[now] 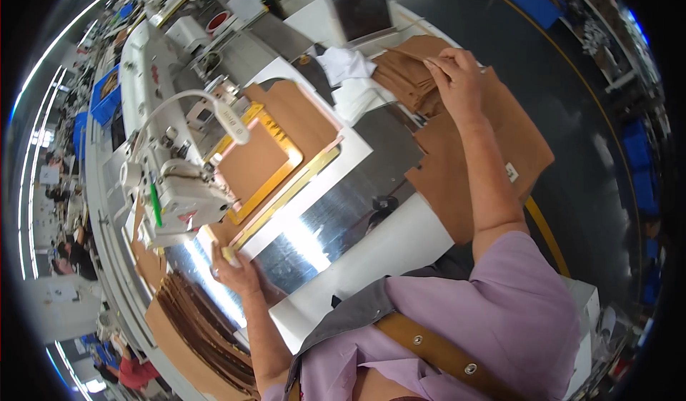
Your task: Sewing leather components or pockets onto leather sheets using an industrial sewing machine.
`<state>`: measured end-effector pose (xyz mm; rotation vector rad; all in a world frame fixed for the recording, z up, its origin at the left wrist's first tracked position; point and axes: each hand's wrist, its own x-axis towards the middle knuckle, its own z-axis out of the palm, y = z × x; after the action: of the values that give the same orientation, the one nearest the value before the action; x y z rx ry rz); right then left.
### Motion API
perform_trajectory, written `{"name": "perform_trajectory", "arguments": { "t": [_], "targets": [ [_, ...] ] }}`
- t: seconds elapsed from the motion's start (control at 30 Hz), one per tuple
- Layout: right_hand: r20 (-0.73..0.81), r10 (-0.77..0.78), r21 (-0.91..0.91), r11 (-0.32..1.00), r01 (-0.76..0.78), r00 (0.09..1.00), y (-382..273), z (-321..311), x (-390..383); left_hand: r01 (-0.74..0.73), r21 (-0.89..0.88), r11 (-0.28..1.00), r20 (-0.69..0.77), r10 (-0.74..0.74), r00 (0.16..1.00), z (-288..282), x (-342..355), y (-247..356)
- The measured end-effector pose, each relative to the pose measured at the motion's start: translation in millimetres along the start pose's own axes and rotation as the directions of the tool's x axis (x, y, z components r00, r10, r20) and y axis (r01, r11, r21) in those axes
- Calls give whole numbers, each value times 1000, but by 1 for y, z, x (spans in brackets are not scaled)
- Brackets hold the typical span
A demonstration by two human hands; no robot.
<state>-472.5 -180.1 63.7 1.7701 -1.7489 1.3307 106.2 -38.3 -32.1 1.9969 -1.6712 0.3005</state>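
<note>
My right hand (459, 79) reaches far out at the right, its fingertips pinched on the edge of a brown leather-like piece (407, 76) in a small pile. Under my right forearm lies a larger brown panel (457, 158). Lower left, my left hand (237, 274) is closed at the near corner of a sewing template (325, 161) with yellow-edged strips. On that template a brown panel (307, 115) lies flat beneath a yellow clamp frame (275, 179). The frame sits beside the head of a white sewing machine (182, 208).
A stack of brown panels (189, 308) stands left of my left forearm. White cloths (346, 68) lie near the small pile, and a tablet-like screen (357, 8) stands behind. A bent lamp (232, 122) overhangs the shiny metal table (307, 236). Other people are in the distance at left.
</note>
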Motion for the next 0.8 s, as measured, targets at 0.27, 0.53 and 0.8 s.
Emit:
{"name": "perform_trajectory", "arguments": {
  "t": [0.27, 0.53, 0.8],
  "targets": [
    [242, -680, 634, 651, 418, 693, -182, 25, -87, 757, -610, -233, 787, -71, 612, 5, 13, 154],
    [304, -455, 668, 728, 153, 837, -217, 121, -93, 743, -668, 33, 738, -95, 668, 6, 17, 132],
    [685, -588, 715, 657, -240, 430, -202, 169, -70, 766, -640, -61, 768, -21, 640, 11, 26, 83]
  ]
}}
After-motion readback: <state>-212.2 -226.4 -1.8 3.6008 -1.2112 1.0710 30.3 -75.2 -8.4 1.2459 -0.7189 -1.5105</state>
